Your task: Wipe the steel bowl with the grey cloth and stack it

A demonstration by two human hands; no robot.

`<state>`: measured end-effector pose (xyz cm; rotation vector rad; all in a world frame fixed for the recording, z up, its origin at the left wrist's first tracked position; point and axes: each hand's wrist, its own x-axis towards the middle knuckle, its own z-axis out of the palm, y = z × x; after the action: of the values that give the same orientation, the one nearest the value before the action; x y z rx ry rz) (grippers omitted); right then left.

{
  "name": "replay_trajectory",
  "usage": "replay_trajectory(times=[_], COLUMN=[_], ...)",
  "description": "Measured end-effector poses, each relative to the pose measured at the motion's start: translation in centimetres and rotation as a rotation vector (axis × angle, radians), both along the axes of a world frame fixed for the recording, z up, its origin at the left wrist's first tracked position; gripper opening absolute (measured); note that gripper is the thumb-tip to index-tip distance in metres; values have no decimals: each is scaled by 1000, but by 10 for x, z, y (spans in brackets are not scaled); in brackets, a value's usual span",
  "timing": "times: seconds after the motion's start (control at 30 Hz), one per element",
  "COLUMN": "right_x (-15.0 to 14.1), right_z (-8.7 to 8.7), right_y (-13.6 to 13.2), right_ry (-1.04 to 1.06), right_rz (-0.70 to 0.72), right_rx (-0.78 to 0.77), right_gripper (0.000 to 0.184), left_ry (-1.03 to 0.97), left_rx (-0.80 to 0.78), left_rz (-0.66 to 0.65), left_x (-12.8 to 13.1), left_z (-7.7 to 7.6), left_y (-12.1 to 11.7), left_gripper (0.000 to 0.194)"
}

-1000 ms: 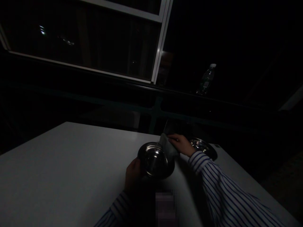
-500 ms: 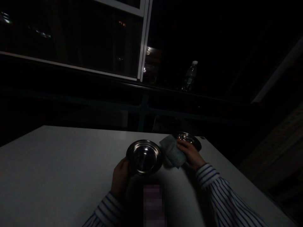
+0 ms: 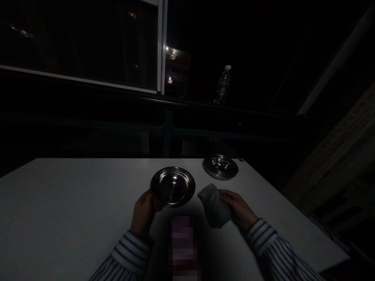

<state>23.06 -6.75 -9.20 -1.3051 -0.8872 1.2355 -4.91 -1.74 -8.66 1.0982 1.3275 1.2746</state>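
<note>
My left hand [image 3: 144,210] grips the near-left rim of a shiny steel dish [image 3: 172,186], its hollow side facing up toward me. The dish appears raised above the white table. In my right hand [image 3: 238,207] is a folded grey cloth [image 3: 215,207], pinched at its right edge and hanging to the right of the dish, apart from it. Farther back, a second round steel dish [image 3: 220,166] rests near the table's far right corner, touched by neither hand.
The white table [image 3: 82,207] spreads under both hands. A plastic bottle [image 3: 223,86] with a white cap stands on a dark ledge beyond it, near a window frame [image 3: 161,47]. A blurred, pixelated object [image 3: 182,246] is at the bottom centre. The room is very dark.
My right hand and the cloth have come down toward me, away from the far dish, which now shows whole. The camera view has shifted, and the held dish sits slightly farther left and higher.
</note>
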Motion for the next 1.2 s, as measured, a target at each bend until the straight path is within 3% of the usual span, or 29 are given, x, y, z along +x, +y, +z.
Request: replay_trajectory(times=[0.2, 0.3, 0.4, 0.6, 0.77, 0.93, 1.2], right_x=[6, 14, 24, 24, -11, -36, -26], right_z=[-11, -8, 2, 38, 54, 45, 38], right_y=[-13, -17, -20, -9, 22, 60, 86], right_ry=[-260, -475, -724, -1096, -1189, -1153, -984], right_rz=[-2, 110, 207, 97, 291, 434, 455], right_rx=[-43, -58, -18, 37, 77, 50, -35], right_gripper=[32, 36, 37, 43, 37, 25, 24], left_ry=[-215, -205, -166, -147, -74, -73, -123], left_rx=[-99, -113, -132, -146, -160, -201, -171], left_rz=[-100, -121, -120, -74, -94, -149, -185], left_x=[-2, -4, -8, -14, -12, -11, 10], left_z=[-9, -12, -12, -7, -1, 0, 0], left_y=[0, 0, 0, 3, 8, 13, 32], left_gripper=[32, 38, 42, 42, 41, 46, 46])
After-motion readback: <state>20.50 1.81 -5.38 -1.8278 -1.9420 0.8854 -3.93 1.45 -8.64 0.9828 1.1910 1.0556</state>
